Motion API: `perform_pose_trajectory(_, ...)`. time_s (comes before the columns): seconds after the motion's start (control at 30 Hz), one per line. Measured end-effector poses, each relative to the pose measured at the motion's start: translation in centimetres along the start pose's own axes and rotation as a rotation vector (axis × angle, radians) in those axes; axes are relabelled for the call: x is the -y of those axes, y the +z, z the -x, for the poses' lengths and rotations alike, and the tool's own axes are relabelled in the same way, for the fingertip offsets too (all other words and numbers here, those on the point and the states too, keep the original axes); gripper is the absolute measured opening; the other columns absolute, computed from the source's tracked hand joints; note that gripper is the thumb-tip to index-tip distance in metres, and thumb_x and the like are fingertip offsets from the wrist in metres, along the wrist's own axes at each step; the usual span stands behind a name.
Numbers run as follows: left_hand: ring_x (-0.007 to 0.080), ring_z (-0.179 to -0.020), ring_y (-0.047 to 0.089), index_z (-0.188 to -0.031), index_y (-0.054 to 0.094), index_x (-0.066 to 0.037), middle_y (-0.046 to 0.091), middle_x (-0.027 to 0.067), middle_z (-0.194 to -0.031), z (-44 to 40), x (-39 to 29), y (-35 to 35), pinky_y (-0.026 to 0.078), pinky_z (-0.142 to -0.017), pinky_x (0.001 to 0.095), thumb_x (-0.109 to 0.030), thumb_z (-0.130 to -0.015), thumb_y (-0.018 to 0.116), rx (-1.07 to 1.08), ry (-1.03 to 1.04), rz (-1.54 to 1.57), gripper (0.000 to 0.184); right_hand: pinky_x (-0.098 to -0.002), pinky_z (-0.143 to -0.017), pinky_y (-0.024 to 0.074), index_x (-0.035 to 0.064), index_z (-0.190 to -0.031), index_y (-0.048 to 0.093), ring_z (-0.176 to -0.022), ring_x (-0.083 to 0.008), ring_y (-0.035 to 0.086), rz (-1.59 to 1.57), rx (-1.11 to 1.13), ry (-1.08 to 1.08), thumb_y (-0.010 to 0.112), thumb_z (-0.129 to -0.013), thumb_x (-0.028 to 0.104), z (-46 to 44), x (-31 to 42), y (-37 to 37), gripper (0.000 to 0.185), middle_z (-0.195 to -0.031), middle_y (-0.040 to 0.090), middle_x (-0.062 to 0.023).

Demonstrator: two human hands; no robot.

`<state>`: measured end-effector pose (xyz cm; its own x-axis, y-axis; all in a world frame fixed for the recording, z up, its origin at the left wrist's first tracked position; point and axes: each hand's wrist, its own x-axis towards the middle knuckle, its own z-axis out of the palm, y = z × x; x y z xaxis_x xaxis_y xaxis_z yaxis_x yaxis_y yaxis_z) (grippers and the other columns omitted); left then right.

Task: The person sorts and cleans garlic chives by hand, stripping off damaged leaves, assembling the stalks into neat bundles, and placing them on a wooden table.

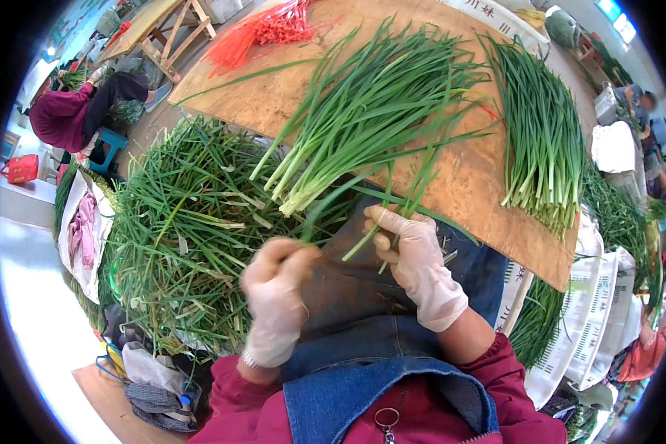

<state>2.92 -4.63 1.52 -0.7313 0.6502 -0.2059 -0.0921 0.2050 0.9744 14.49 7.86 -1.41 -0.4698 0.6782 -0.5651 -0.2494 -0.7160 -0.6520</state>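
1. Left hand [277, 296], in a thin pale glove: fingers curled in, blurred, at the end of a green leaf; whether it grips the leaf, I cannot tell.
2. Right hand [414, 259], gloved too: partly closed, thumb and fingers pinching a few green stalks [422, 181], pale ends poking out below the fingers, leafy ends reaching over the board.
3. Main bunch of long green leaves [392, 96]: spread loosely across the middle of the wooden board [466, 170], its pale ends jutting past the near edge.
4. Second bunch [544, 133]: lying along the board's right edge, pale ends toward the near right corner.
5. Red strips [270, 29]: piled at the board's far edge, left of the main bunch.
6. Big heap of loose leaves [177, 244]: below the board's near edge, left of the person's denim apron [392, 333].
7. White crates [596, 318]: stacked beyond the near right corner.
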Motion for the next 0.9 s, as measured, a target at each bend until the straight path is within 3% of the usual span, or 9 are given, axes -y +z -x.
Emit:
perform_pose_trajectory(0.17,0.0087,-0.056,0.048,-0.085,0.062,-0.001,0.059,0.0019,-0.069,-0.9,0.8,-10.0,0.038,-0.053,0.0203,-0.010,-0.085,0.057,-0.768,0.314,-0.264,0.011,-0.0173,-0.038,0.0283,-0.0032,-0.090,0.060,-0.049,-0.0076,0.047,-0.013,0.142,-0.020,0.062,-0.081,0.011,0.8,1.2,-1.3,0.017,-0.071,0.059,-0.0077)
perform_pose_trajectory(0.2,0.0151,-0.067,0.054,-0.092,0.061,0.001,0.062,0.0065,-0.082,-1.6,2.4,-13.7,0.044,-0.061,0.0252,-0.011,-0.082,0.061,-0.754,0.198,-0.488,0.015,-0.0173,-0.040,0.0297,-0.0034,-0.091,0.060,-0.051,-0.0077,0.048,-0.022,0.149,-0.057,0.062,-0.081,0.011,1.3,1.5,-1.2,0.018,-0.071,0.059,-0.0075)
perform_pose_trajectory(0.27,0.0219,-0.079,0.055,-0.095,0.060,0.001,0.060,0.0105,-0.090,-2.4,3.7,-15.0,0.045,-0.071,0.0314,-0.007,-0.078,0.063,-0.612,0.449,-1.144,0.019,-0.0173,-0.042,0.0324,-0.0038,-0.093,0.060,-0.054,-0.0079,0.050,-0.039,0.162,-0.134,0.061,-0.082,0.012,2.6,2.5,-0.8,0.019,-0.071,0.059,-0.0070)
perform_pose_trajectory(0.37,0.0251,-0.093,0.053,-0.098,0.062,-0.001,0.058,0.0127,-0.097,-2.8,1.9,-8.9,0.045,-0.080,0.0350,-0.003,-0.074,0.066,-0.442,0.744,-0.949,0.025,-0.0206,-0.049,0.0410,-0.0053,-0.095,0.059,-0.061,-0.0125,0.056,-0.042,0.260,-0.189,0.057,-0.084,0.012,3.1,4.2,-0.8,0.020,-0.071,0.059,-0.0063)
perform_pose_trajectory(0.5,0.0294,-0.079,0.055,-0.093,0.061,0.001,0.058,0.0152,-0.087,-5.3,-0.7,-1.8,0.044,-0.071,0.0379,-0.012,-0.072,0.069,-0.227,0.932,-0.851,0.026,-0.0257,-0.050,0.0475,-0.0065,-0.098,0.056,-0.064,-0.0166,0.060,-0.030,0.151,-0.134,0.054,-0.085,0.009,2.7,4.0,0.3,0.020,-0.072,0.059,-0.0077)
perform_pose_trajectory(0.6,0.0305,-0.079,0.056,-0.087,0.061,0.000,0.058,0.0139,-0.080,-7.5,-0.2,0.7,0.043,-0.068,0.0385,-0.015,-0.073,0.067,-0.067,0.818,-0.932,0.022,-0.0278,-0.049,0.0504,-0.0072,-0.101,0.053,-0.066,-0.0178,0.061,-0.020,0.124,-0.066,0.052,-0.085,0.007,2.2,2.8,0.4,0.022,-0.075,0.059,-0.0087)
perform_pose_trajectory(0.7,0.0316,-0.076,0.056,-0.084,0.062,0.000,0.058,0.0141,-0.077,-6.5,0.4,1.9,0.044,-0.067,0.0380,-0.013,-0.072,0.067,-0.010,0.621,-0.657,0.019,-0.0216,-0.041,0.0399,-0.0030,-0.099,0.054,-0.059,-0.0139,0.057,-0.027,0.107,-0.013,0.056,-0.085,0.009,1.4,1.7,0.3,0.018,-0.075,0.058,-0.0076)
perform_pose_trajectory(0.77,0.0268,-0.070,0.059,-0.082,0.064,0.001,0.059,0.0136,-0.076,-4.7,0.8,2.2,0.046,-0.063,0.0333,-0.007,-0.072,0.067,0.079,0.467,-0.414,0.013,-0.0195,-0.039,0.0316,0.0012,-0.093,0.056,-0.054,-0.0108,0.052,0.000,0.047,-0.020,0.062,-0.082,0.010,1.3,1.0,0.9,0.015,-0.073,0.058,-0.0055)
perform_pose_trajectory(0.9,0.0163,-0.065,0.058,-0.082,0.064,0.004,0.061,0.0106,-0.075,-1.7,1.1,3.2,0.046,-0.060,0.0270,-0.004,-0.075,0.065,0.172,0.117,-0.135,0.010,-0.0203,-0.041,0.0340,0.0022,-0.085,0.059,-0.052,-0.0097,0.049,0.040,0.047,-0.016,0.066,-0.078,0.009,1.4,0.3,1.6,0.012,-0.070,0.057,-0.0033)
